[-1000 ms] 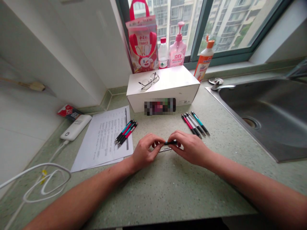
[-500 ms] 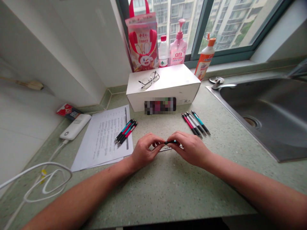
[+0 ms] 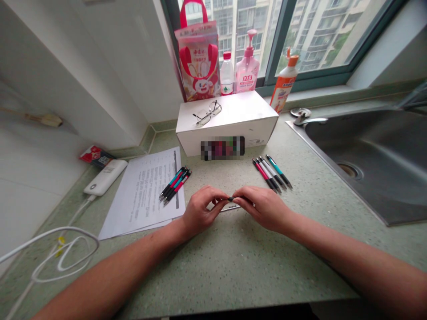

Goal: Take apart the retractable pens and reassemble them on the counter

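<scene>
Over the counter, my left hand (image 3: 204, 206) and my right hand (image 3: 265, 205) meet fingertip to fingertip. Both pinch a pen (image 3: 231, 199), of which only a short black part shows between the fingers. Just below it, a thin pale rod like a pen refill (image 3: 230, 208) lies on the counter, partly covered by my fingers. Beyond my left hand, a bunch of teal and red pens (image 3: 175, 184) rests on printed sheets (image 3: 140, 195). Past my right hand lie several more pens (image 3: 271, 173) in red, white and teal, side by side.
Behind my hands stands a white box (image 3: 230, 111) with eyeglasses (image 3: 208, 113) on top. A pump bottle (image 3: 247, 71), an orange bottle (image 3: 283, 86) and a bag (image 3: 199, 66) stand by the window. The sink (image 3: 367, 173) is at right; a power bank (image 3: 106, 178) and cable (image 3: 66, 229) at left.
The fingers of my right hand have shifted slightly over the pen, and its teal part, visible before, is now hidden. My left hand stays almost where it was.
</scene>
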Demonstrator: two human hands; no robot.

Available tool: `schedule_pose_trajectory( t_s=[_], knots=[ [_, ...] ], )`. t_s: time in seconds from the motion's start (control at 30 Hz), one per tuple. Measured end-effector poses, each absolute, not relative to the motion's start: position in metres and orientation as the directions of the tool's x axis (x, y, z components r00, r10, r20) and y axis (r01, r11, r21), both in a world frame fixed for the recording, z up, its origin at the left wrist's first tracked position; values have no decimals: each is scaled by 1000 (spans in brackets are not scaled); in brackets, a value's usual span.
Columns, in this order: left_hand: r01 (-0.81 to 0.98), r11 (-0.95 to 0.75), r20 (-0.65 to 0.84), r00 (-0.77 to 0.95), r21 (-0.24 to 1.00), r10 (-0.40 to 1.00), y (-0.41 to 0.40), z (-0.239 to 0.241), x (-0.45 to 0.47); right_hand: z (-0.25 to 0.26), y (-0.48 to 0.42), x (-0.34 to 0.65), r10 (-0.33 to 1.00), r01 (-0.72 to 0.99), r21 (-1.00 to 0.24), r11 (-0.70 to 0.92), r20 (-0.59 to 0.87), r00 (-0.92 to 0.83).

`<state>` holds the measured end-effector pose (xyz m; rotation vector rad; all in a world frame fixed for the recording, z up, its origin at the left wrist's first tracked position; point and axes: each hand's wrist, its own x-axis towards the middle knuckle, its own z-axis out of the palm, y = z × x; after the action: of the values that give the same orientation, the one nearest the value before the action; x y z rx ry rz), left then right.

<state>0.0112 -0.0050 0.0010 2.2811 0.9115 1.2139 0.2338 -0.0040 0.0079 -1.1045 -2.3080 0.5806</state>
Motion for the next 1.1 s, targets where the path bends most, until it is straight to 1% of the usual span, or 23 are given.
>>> schedule_pose_trajectory(
  t_s=[0.17, 0.37, 0.53, 0.7, 0.9, 1.1],
  knots=[
    [366, -703, 586, 390, 610, 711, -4, 1, 10, 9, -4, 234, 834, 574, -630, 523, 237, -499],
    [344, -713, 597, 391, 611, 701, -4, 1, 10, 11, -4, 234, 807, 571, -596, 564, 249, -536],
    [354, -704, 590, 385, 615, 709, -4, 1, 10, 11, -5, 234, 835, 561, -647, 516, 236, -497],
    [356, -711, 594, 393, 606, 702, -3, 0, 10, 9, -3, 235, 810, 564, -610, 556, 248, -531],
    [351, -713, 600, 386, 608, 701, -3, 1, 10, 8, -4, 234, 838, 571, -640, 514, 233, -493],
    [364, -699, 588, 378, 616, 715, -3, 1, 10, 10, -3, 234, 819, 578, -612, 540, 224, -529]
  ],
)
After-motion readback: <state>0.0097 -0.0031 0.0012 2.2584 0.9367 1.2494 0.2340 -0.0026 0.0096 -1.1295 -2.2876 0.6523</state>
